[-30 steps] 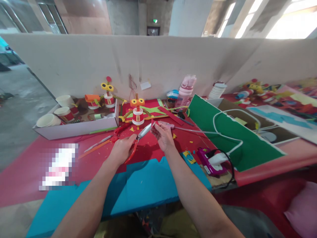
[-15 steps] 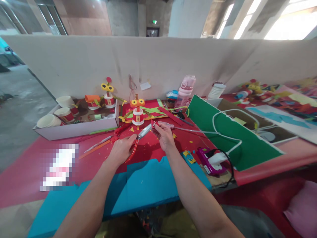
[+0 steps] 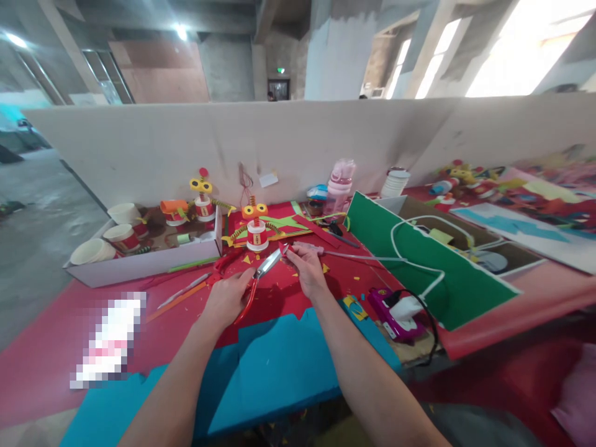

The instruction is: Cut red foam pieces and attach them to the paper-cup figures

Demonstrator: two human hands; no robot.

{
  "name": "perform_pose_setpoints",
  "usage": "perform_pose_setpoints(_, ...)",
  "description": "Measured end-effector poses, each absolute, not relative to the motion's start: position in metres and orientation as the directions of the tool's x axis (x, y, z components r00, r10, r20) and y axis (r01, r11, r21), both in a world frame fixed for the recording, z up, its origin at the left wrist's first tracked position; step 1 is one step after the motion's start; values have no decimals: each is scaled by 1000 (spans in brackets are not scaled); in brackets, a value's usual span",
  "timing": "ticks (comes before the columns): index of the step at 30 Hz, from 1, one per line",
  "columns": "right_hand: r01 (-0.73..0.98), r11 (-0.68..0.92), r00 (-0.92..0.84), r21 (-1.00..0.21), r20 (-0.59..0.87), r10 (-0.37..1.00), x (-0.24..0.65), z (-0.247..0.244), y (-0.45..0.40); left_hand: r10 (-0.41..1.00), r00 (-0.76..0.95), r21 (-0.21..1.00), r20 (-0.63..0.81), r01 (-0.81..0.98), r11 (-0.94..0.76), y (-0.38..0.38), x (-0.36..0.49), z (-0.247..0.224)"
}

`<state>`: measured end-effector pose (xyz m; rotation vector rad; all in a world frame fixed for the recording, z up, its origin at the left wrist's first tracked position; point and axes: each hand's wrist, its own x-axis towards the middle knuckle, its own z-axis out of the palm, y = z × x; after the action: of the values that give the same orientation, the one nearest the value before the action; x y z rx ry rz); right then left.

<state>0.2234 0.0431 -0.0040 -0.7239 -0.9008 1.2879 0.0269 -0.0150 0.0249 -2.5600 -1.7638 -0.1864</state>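
Centrally, a small red piece (image 3: pixel 283 249) is pinched in the right hand (image 3: pixel 308 270), at the tips of the scissors (image 3: pixel 269 264). Toward eight o'clock, the left hand (image 3: pixel 228 298) is closed around their handles; a cup figure (image 3: pixel 257 236) stands at ten, a purple power strip (image 3: pixel 393 324) at four.

Glaring opening (image 3: pixel 526 56) upper right, ceiling lamp (image 3: pixel 181 31) glowing, shadow on blue sheet (image 3: pixel 284 366), stretched edges, pixelated patch (image 3: pixel 112 338) left
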Motion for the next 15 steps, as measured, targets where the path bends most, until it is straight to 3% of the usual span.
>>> perform_pose_setpoints(15, -490, 154, 19, -858, 165, 986, 219, -8, 44, 918, 375, 104, 129, 916, -388, -12, 25, 22)
